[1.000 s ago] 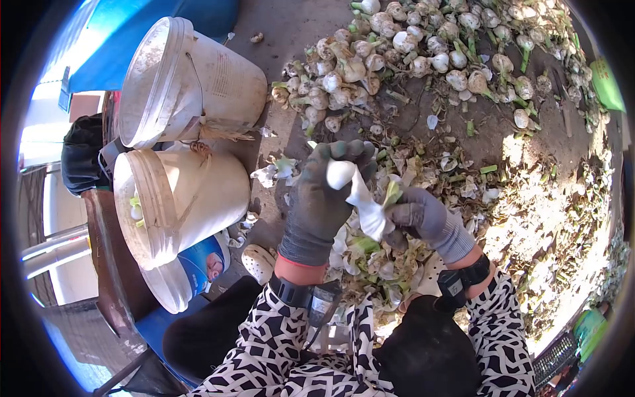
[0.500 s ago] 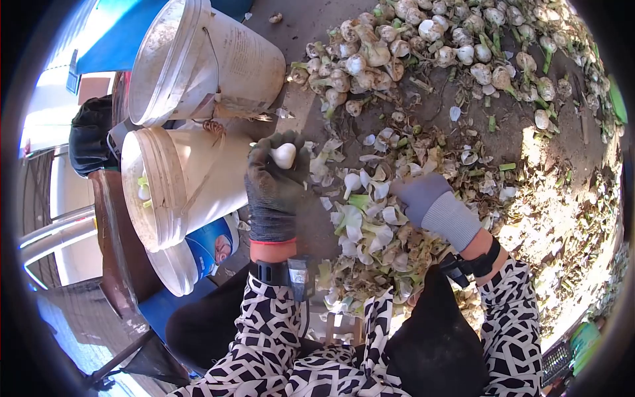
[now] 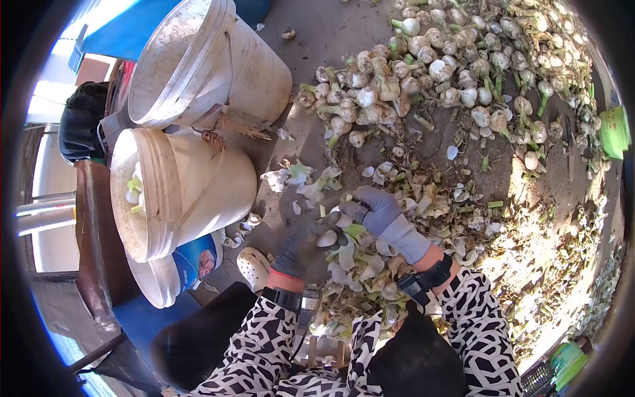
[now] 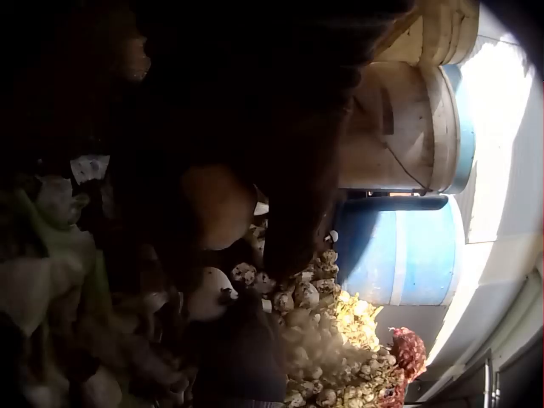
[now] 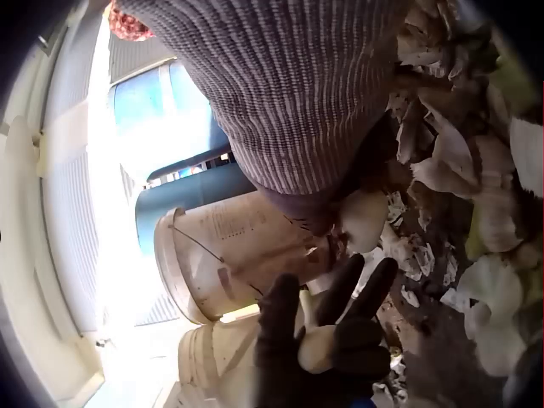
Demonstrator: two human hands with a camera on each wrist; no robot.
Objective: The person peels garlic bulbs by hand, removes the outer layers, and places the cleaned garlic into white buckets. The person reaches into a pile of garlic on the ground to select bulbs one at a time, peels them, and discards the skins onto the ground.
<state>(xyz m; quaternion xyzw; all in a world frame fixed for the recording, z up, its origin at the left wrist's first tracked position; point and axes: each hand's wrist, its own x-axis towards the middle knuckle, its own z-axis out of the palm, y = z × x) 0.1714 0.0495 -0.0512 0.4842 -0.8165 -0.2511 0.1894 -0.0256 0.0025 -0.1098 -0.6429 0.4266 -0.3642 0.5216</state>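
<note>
My left hand (image 3: pixel 301 251), in a dark glove and blurred in the head view, holds a peeled garlic bulb (image 3: pixel 327 238). In the right wrist view this bulb (image 5: pixel 317 348) lies against the dark fingers (image 5: pixel 361 336), its short pale stem upward. My right hand (image 3: pixel 380 215), in a lighter grey glove, is close beside the left with its fingers curled. A second pale garlic bulb (image 5: pixel 364 219) shows at its fingertips in the right wrist view. The left wrist view is mostly dark, with one bulb (image 4: pixel 217 204) above another (image 4: pixel 211 293).
Unpeeled garlic bulbs (image 3: pixel 383 83) are heaped on the ground ahead. Peels and leaf scraps (image 3: pixel 370 268) lie below the hands and to the right. At left, a white bucket (image 3: pixel 215 182) has white bulbs in its mouth, beside another bucket (image 3: pixel 261 76) and a blue-labelled one (image 3: pixel 198 261).
From near the buckets, my left hand has come down and right. My right hand has moved left from the peels to meet it. More white bulbs show in the middle bucket's mouth.
</note>
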